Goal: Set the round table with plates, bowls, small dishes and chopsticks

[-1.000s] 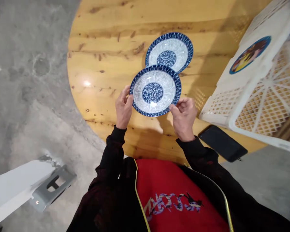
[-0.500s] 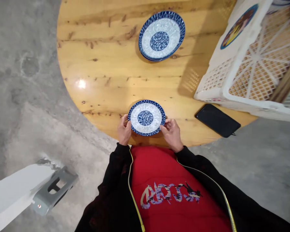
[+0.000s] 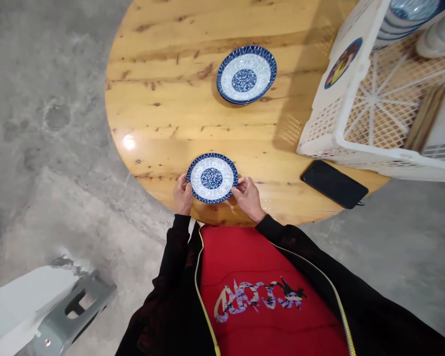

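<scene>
Near the front edge of the round wooden table (image 3: 163, 113), a blue-and-white patterned plate (image 3: 212, 178) is held at both sides. My left hand (image 3: 183, 195) grips its left rim, the thumb on top and the fingers curled beneath. On the opposite rim, my right hand (image 3: 249, 198) pinches the plate in the same way. Whether the plate's underside touches the table is hidden. Farther back lies a small stack of matching plates (image 3: 246, 75), with a second rim showing under the top one.
A white plastic crate (image 3: 337, 133) stands on the table's right, holding stacked blue-and-white bowls (image 3: 411, 17), white dishes (image 3: 439, 37) and wooden strips (image 3: 426, 118). A black phone (image 3: 333, 184) lies before it. A grey plastic stool (image 3: 74, 311) is on the floor at lower left.
Both hands have shifted slightly left with the plate between them. The camera view has moved, so more of the crate's contents shows and the stack of plates sits lower in the picture.
</scene>
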### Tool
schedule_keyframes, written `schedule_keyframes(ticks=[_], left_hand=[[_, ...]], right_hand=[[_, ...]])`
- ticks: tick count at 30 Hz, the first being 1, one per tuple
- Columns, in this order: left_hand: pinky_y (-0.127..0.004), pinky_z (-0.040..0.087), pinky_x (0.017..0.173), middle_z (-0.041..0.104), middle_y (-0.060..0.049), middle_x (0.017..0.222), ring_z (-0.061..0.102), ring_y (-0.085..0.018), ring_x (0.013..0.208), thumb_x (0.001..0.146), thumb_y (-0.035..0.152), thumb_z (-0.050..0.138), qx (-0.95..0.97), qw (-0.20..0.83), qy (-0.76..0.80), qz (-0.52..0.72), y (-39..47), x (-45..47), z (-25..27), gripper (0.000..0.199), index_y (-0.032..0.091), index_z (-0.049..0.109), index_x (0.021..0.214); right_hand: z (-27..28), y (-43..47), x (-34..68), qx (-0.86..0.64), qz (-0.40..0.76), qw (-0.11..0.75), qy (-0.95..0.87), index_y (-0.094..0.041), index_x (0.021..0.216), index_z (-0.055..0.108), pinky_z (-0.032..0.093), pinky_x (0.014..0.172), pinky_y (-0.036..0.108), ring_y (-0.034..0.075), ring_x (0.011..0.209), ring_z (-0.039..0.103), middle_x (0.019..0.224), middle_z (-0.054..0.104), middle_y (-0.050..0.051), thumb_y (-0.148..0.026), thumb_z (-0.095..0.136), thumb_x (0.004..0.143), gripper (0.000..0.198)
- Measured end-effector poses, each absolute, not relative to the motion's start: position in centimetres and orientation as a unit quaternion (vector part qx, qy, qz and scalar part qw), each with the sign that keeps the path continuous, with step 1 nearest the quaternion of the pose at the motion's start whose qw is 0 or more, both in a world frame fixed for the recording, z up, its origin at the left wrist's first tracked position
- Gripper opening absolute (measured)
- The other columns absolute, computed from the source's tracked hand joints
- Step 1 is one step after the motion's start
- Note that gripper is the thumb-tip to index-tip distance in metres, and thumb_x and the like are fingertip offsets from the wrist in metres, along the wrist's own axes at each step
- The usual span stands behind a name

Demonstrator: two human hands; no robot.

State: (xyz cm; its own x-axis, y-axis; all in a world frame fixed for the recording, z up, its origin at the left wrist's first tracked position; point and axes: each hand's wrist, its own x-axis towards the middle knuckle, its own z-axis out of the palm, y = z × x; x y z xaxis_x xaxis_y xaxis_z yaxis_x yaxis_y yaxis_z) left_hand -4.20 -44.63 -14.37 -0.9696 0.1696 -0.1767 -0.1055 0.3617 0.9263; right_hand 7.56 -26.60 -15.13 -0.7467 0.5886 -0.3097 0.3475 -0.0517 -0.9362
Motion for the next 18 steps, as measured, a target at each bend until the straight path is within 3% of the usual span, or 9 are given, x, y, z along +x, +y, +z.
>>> schedule_keyframes(ticks=[18], left_hand=[[-0.029, 0.050, 0.093, 0.071, -0.004, 0.109, 0.065, -0.019, 0.103, 0.084, 0.022, 0.052, 0.041, 0.157, 0.797, 0.582, -44.9, -4.4, -13.6, 0.027, 0.021, 0.064, 0.108]], right_hand=[[-15.5, -27.4, 7.6, -0.373, 0.615, 0.104, -0.687, -0.025, 0.084, 0.046, 0.051, 0.071, 0.035, 0.019, 0.073, 0.062, 0.080, 0.059, 0.000, -0.036, 0.061, 0.071, 0.022]])
